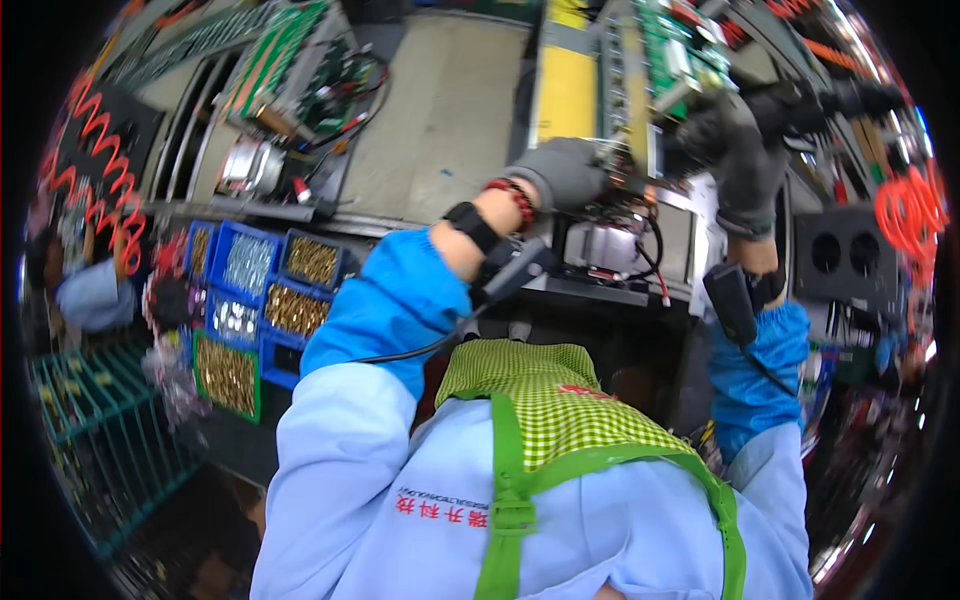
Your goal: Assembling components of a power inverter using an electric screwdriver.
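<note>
My right hand [745,170], in a dark grey glove, is wrapped round a black power screwdriver [860,100] held level, its front end toward the left. That end lies beside an electronics unit with a green circuit board [670,50] and a yellow panel [568,85]. My left hand [562,172], also gloved, reaches the near end of this unit, by a silvery boxy part [605,245] with dark wires. Its fingertips are blurred and partly hidden among the parts, so their grip does not show.
A second unit with green boards [280,60] stands at the left on the grey bench [430,110]. Blue bins [245,258] of screws and brass fasteners sit at the bench's left front. Red coiled hoses [910,215] hang at both sides. Another person's sleeve [95,295] shows far left.
</note>
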`<state>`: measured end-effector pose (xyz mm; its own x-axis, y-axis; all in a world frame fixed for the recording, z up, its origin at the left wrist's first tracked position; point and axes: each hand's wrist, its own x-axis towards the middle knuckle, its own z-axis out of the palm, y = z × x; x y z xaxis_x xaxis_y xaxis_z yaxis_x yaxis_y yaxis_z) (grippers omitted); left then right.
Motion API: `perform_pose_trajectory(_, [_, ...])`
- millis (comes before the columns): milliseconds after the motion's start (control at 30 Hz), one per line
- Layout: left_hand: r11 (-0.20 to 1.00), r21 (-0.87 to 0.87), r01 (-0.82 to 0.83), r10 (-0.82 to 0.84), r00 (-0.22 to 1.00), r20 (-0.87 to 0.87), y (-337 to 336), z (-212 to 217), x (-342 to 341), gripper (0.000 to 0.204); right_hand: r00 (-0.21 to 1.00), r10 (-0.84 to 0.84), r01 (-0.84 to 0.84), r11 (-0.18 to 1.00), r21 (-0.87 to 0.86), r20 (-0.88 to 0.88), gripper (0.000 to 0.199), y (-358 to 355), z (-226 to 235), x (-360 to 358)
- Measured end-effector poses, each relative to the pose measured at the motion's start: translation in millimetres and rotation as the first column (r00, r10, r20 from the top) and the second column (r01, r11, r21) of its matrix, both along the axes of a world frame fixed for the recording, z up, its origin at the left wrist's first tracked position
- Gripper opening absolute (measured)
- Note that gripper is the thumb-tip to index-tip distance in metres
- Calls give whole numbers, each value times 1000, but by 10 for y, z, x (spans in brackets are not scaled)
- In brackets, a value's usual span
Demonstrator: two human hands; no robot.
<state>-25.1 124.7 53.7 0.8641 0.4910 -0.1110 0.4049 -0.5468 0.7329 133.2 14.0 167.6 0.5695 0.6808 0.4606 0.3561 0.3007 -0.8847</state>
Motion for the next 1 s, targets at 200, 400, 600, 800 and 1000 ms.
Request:
perform_pose_trajectory(200, [985,173,27,-16,998,-69,-38,143,-170,31,940,74,-115,988,-105,-332,49,-1204,907,235])
perform_pose_trajectory(400, [968,-189,-165,212,942,260,-387,444,-1100,28,847,-453,529,771,-355,280,56,-3065,88,816])
perform_pose_trajectory(600, [515,-686,-515,766,635,98,-891,-7,-1941,27,892,-335,415,347,-841,302,59,-4635,-2095,1118])
perform_pose_trajectory(800, [201,-452,-869,926,318,-201,-1856,-1598,-2991,22,910,-305,296,2,-955,281,80,-5669,-3517,1423])
perform_pose_trajectory(1000, [222,215,-951,907,121,-403,-2651,-2309,-3925,34,859,-103,475,-208,-855,502,91,-5939,-3456,1771])
